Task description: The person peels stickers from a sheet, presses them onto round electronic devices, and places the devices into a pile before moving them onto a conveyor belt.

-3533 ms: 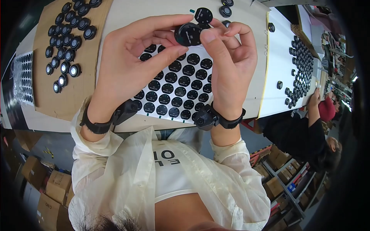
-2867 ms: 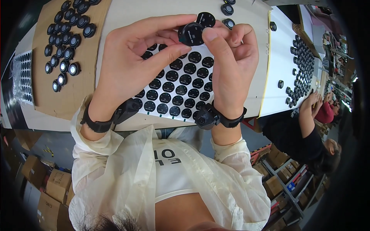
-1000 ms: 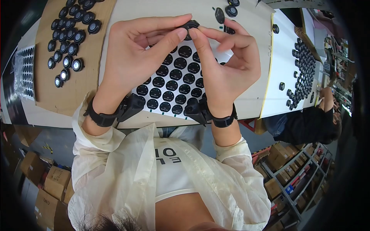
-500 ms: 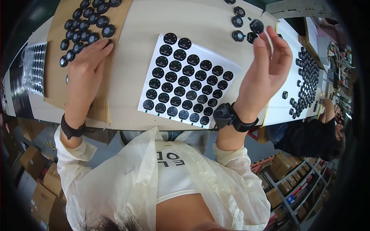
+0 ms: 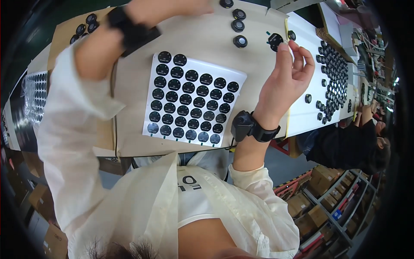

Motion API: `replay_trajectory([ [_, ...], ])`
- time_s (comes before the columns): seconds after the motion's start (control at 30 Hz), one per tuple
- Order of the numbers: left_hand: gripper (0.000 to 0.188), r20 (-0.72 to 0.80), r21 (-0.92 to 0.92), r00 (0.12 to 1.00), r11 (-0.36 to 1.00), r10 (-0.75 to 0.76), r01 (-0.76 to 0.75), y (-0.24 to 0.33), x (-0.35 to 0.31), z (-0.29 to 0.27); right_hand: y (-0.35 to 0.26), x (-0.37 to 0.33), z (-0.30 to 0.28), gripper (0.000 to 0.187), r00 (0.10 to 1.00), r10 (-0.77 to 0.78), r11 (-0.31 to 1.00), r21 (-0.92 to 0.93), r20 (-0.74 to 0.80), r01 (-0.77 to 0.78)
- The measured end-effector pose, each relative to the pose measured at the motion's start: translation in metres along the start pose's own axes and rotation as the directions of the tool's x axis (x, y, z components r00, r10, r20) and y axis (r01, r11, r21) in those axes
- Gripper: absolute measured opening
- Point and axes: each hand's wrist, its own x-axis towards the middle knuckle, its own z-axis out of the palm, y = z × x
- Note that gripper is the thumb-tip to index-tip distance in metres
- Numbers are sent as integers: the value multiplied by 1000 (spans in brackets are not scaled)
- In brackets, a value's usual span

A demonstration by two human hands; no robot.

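Note:
My left hand reaches across the far edge of the table, smeared by motion and partly cut off by the picture's top. Its fingers do not show clearly, nor whether they hold anything. Right of the sheet, my right hand has its thumb and forefinger closed at the edge of a round black sticker with small green tabs beside it. A white sheet of round black dial stickers lies in front of me. Several round black caps with grey centres stand in a column between my hands.
More black caps sit on a brown cardboard sheet at left, partly hidden by my left arm. A bagged sticker sheet lies farther left. Many caps crowd a white board at right. Another person works beyond it.
My left hand has left the caps on the cardboard and swung up and right to the table's far side. My right hand's thumb and forefinger have drawn closer together. The view has shifted.

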Motion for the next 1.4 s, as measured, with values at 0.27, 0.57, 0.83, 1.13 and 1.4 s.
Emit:
replay_trajectory([
  [0.27, 27, 27, -26, 1000, 1000, 5, -4, -11, 41, 18, 1, -1, -3, 36, 989, 133, 985, 103, 62, -139],
  [0.57, 20, -62, -970, 916, 241, -395, 39, 66, -117, -7, -22, -25, 19, 46, 870, 290, 878, 250, 399, -408],
  [0.83, 42, -295, -889, 843, 452, -450, -70, 80, -161, 24, -24, -43, 35, 50, 757, 264, 907, 113, 597, -405],
  [1.13, 36, -258, -919, 766, 394, -588, -7, 92, -156, 26, -19, -46, 37, 48, 764, 300, 912, 63, 571, -405],
  [1.4, 37, -287, -913, 774, 406, -564, -43, 89, -155, 32, -17, -46, 39, 50, 781, 334, 890, 95, 528, -445],
])
